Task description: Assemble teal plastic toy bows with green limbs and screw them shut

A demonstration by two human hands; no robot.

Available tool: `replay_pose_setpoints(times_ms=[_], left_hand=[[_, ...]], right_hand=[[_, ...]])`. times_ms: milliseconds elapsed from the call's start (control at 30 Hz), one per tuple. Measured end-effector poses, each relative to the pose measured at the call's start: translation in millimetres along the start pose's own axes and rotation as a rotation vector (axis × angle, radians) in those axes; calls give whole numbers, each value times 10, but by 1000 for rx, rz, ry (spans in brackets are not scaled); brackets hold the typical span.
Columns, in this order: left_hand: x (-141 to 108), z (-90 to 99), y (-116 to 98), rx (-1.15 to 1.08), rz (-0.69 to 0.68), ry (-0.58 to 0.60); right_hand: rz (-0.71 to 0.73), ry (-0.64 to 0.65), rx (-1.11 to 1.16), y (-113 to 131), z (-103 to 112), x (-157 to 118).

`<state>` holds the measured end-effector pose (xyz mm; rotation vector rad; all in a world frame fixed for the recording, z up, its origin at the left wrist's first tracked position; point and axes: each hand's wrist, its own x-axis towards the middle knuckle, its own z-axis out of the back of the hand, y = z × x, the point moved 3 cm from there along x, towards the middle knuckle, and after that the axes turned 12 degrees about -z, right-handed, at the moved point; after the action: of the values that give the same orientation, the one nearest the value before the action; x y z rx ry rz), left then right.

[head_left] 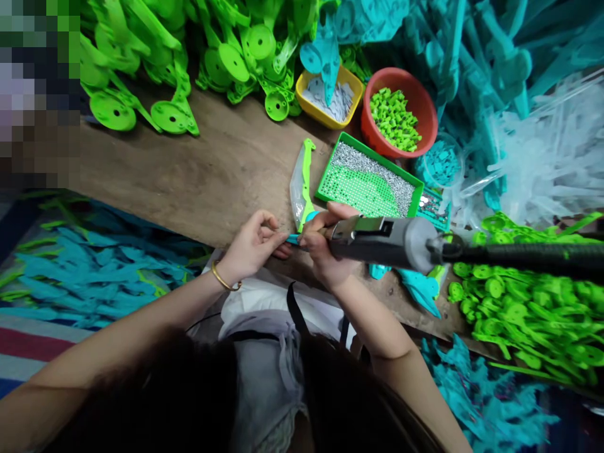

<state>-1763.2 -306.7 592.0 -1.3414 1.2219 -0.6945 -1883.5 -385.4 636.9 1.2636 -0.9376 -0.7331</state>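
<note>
**Hands Meet at a Teal Part on a Crowded Bench**

Nearer you than the green tray (418, 202) and left of it, your left hand (259, 245) pinches a small teal piece (293, 239). Your right hand (325, 255) curls its fingers around the front of a grey power tool (387, 242), which partly covers them; whether they also grip the piece, you cannot tell. Left of the tray, a green part with a clear blade (304, 185) lies on your worn brown wooden bench (189, 163). Beyond the tray sit a yellow bowl (314, 113) and a red bowl (427, 110); green parts (231, 56) are heaped farther left and teal parts (491, 50) farther right, both cut off by the frame. Striped cloth (38, 343) shows far left of the tray, nearer you. The tool's black cable (528, 255) leaves view on the tray's right. Pixelation masks the far-left corner; your dark hair (179, 390) hides your lap.
</note>
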Motion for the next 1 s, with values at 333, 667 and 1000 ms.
replay_pose_setpoints(times_ms=[333,667,1000], left_hand=[[-57,20,-131,652,-250,238],[42,131,-315,820,-271,465],[220,-781,-315,1182,-855,414]], right_hand=[[226,-594,52,91,690,907],[94,-544,-86,-289,678,916],[78,-500,-17,-120,714,915]])
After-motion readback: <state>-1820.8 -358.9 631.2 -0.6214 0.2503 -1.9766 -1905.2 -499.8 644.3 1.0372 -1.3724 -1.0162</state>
